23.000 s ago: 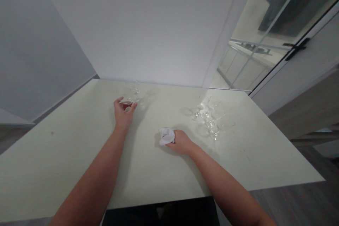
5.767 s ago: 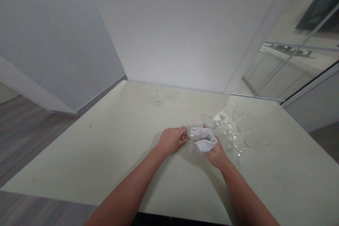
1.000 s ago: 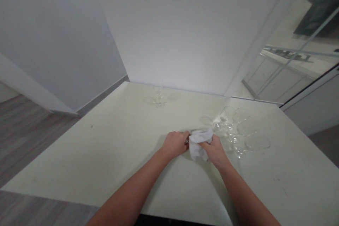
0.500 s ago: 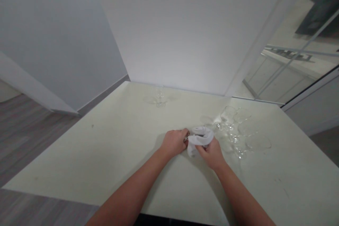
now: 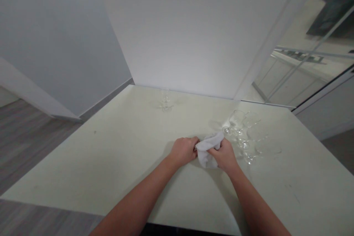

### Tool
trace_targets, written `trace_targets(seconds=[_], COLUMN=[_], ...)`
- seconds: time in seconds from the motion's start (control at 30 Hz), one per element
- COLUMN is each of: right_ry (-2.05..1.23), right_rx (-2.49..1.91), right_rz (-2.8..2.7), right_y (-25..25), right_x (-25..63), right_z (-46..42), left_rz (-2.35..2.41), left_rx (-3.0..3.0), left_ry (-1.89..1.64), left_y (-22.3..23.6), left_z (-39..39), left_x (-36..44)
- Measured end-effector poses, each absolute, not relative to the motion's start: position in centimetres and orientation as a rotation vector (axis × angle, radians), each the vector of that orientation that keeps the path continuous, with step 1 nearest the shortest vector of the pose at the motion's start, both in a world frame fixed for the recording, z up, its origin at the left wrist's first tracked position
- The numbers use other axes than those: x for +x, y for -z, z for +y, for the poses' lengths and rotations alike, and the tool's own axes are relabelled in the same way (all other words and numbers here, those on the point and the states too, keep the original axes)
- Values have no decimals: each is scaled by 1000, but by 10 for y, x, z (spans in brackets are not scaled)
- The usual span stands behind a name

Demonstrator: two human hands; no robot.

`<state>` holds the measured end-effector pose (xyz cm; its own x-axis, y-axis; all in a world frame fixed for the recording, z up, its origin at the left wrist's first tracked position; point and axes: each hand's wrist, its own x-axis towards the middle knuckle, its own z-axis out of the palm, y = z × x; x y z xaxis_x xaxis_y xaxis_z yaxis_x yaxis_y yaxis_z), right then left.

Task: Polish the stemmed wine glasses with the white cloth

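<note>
A white cloth (image 5: 210,145) is gripped in my right hand (image 5: 226,156), its folds draped over a clear stemmed glass (image 5: 195,148). Only a small shiny part of that glass shows, beside the fingers of my left hand (image 5: 184,150). The left fingers are closed around it, and the cloth hides the rest. Both hands are close together over the near middle of the table (image 5: 110,162). To the right of my right hand stand several clear stemmed glasses, among them a front one (image 5: 250,158) and a back one (image 5: 236,118).
A single stemmed glass (image 5: 166,99) stands at the table's back edge, left of centre, near the white wall (image 5: 177,37). A glass-paned partition (image 5: 301,59) rises behind the table at the right. Wood-look floor (image 5: 33,129) shows on the left.
The cloth's open loop over the glass has folded flatter, and more of it hangs below. The glass is more covered. Both hands have shifted only slightly; the standing glasses have stayed put.
</note>
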<state>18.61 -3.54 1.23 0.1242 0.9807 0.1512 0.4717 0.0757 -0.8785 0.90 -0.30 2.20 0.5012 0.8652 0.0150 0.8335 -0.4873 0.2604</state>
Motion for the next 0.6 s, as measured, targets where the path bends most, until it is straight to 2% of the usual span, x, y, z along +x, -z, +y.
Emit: trace_targets(seconds=[0.2, 0.5, 0.6], right_ry=[-828, -539, -565], right_rx=[-1424, -1314, -1367], right_rz=[-1315, -1074, -932], right_y=[-9, -11, -13], right_x=[181, 178, 185], right_z=[-34, -35, -32], left_rz=[1462, 1441, 1424], left_rx=[2479, 2368, 2250], left_ry=[-228, -309, -489], left_y=[-24, -25, -20], left_z=[-2, 0, 2], left_x=[11, 10, 7])
